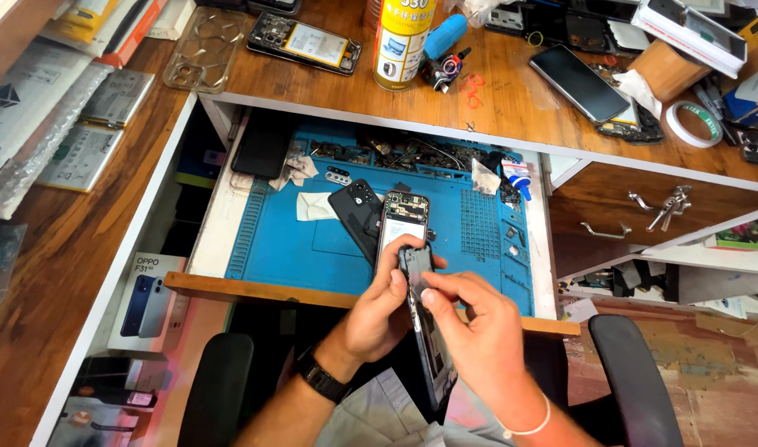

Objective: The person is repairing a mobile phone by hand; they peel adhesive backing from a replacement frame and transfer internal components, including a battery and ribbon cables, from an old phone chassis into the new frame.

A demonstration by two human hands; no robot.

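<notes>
My left hand (382, 308) and my right hand (478, 331) both grip a dark phone frame (429, 331) held on edge over my lap, at the near rim of the blue work mat (280, 248). My right thumb and fingers pinch its upper end. Just beyond it an opened phone (401, 219) with its insides showing lies on the mat. A black back cover (356, 207) lies to the left of that phone.
Small parts and cables (395, 153) line the mat's far edge in a pulled-out drawer. On the wooden desk stand a yellow spray can (402, 41), another opened phone (306, 40), a dark phone (579, 81) and a tape roll (693, 122). Keys (669, 207) hang from the right drawer.
</notes>
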